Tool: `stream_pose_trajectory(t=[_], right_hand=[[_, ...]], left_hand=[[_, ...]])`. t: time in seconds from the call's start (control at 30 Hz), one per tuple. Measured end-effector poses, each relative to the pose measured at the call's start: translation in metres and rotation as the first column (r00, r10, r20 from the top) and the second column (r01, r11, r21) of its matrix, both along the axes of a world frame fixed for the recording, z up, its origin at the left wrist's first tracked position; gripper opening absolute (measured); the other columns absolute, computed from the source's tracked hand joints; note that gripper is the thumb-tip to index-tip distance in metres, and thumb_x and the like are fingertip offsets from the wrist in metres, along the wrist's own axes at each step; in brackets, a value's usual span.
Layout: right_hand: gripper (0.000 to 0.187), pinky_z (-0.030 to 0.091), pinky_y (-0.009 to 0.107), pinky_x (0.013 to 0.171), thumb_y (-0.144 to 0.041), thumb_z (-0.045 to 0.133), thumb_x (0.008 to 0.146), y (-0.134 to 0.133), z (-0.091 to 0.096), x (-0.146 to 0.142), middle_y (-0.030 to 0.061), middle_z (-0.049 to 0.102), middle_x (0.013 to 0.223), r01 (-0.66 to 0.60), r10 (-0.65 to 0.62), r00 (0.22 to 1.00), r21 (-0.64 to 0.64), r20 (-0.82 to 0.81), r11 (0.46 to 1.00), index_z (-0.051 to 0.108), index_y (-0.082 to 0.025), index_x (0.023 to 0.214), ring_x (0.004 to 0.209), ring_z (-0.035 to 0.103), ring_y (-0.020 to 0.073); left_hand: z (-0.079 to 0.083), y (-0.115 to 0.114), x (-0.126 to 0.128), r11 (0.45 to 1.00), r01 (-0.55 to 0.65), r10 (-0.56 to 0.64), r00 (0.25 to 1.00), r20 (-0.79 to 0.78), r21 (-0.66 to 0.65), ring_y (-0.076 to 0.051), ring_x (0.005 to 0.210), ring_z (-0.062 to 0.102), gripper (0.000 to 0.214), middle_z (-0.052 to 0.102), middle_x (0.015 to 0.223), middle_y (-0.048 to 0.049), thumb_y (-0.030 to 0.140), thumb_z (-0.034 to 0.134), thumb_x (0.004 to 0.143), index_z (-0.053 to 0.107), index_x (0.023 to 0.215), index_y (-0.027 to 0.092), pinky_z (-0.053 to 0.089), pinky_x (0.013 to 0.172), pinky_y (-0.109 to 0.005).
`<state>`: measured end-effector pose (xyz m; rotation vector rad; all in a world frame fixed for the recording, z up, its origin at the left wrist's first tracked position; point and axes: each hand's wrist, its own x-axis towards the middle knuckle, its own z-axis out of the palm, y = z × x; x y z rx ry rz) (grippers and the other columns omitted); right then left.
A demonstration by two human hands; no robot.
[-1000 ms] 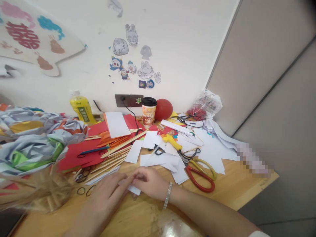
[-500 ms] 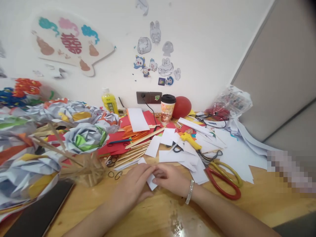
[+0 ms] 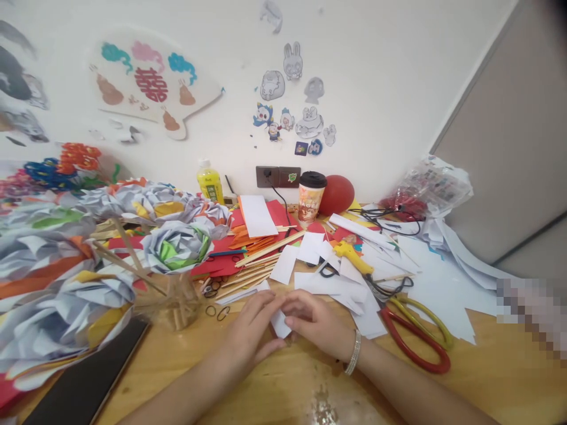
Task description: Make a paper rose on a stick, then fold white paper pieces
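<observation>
Between my hands, low over the wooden table (image 3: 292, 389), is a small piece of white paper (image 3: 280, 326). My left hand (image 3: 248, 330) grips its left side, with the thumb at the lower edge and the fingers curled over the top. My right hand (image 3: 316, 323) has its thumb on the paper's right side and its fingers bent over the far edge, partly hiding it. Just beyond my hands lie white paper strips (image 3: 325, 284). A silvery bracelet (image 3: 353, 353) circles my right wrist.
White paper flowers (image 3: 177, 245) crowd the left, beside a clear holder of sticks (image 3: 177, 304). Large scissors with red and yellow handles (image 3: 416, 339) lie right, near a yellow glue gun (image 3: 353, 257). Behind stand a lidded cup (image 3: 311, 198), a red balloon (image 3: 339, 195) and a bottle (image 3: 209, 183).
The whole view has shifted, so everything appears farther right and slightly lower. Both hands stay on the white paper, and my left thumb now shows along its lower edge.
</observation>
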<state>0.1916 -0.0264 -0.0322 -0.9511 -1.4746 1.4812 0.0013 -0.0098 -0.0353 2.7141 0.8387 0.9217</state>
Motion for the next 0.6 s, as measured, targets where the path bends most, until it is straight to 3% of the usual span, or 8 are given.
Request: stream_pose_trajectory(t=[0.13,0.27,0.47,0.6], right_hand=[[0.011,0.051,0.027,0.069,-0.026,0.056,0.080,0.001,0.006,0.008,0.0016,0.064,0.083,-0.039,0.020,0.982,0.096,0.190,0.995,0.058,-0.018,0.087,0.076,0.061,0.0139],[0.014,0.051,0.027,0.072,-0.016,0.053,0.079,0.002,0.011,0.013,0.0023,0.067,0.086,-0.088,0.020,0.948,0.201,0.318,0.976,0.063,-0.018,0.088,0.078,0.062,0.0143],[0.033,0.049,0.027,0.077,-0.005,0.048,0.074,0.004,0.006,0.015,-0.0001,0.071,0.089,-0.239,-0.032,0.830,0.407,0.556,0.881,0.068,-0.024,0.092,0.081,0.065,0.0146],[0.024,0.048,0.027,0.077,-0.012,0.049,0.081,0.008,-0.002,0.018,0.0008,0.072,0.089,-0.291,-0.094,0.787,0.501,0.610,0.815,0.069,-0.023,0.090,0.083,0.064,0.0152]], left_hand=[[0.011,-0.003,0.000,1.000,0.022,-0.022,0.999,0.030,0.007,-0.023,0.103,0.051,0.028,0.052,0.104,-0.0098,0.031,0.056,0.084,0.049,0.109,0.020,0.049,0.084,-0.033],[0.014,-0.004,-0.001,0.999,0.037,-0.035,0.998,0.056,-0.034,-0.022,0.105,0.050,0.019,0.052,0.101,-0.0091,0.027,0.059,0.081,0.053,0.098,0.019,0.048,0.085,-0.033],[0.008,0.003,-0.006,0.987,0.121,-0.122,0.992,-0.006,-0.110,-0.022,0.112,0.051,0.019,0.056,0.112,-0.0125,0.030,0.059,0.081,0.053,0.094,0.018,0.046,0.090,-0.033],[0.013,0.009,-0.007,0.980,0.197,-0.196,0.974,-0.117,0.000,-0.020,0.115,0.051,0.014,0.061,0.113,-0.0091,0.027,0.048,0.089,0.059,0.092,0.019,0.044,0.094,-0.032]])
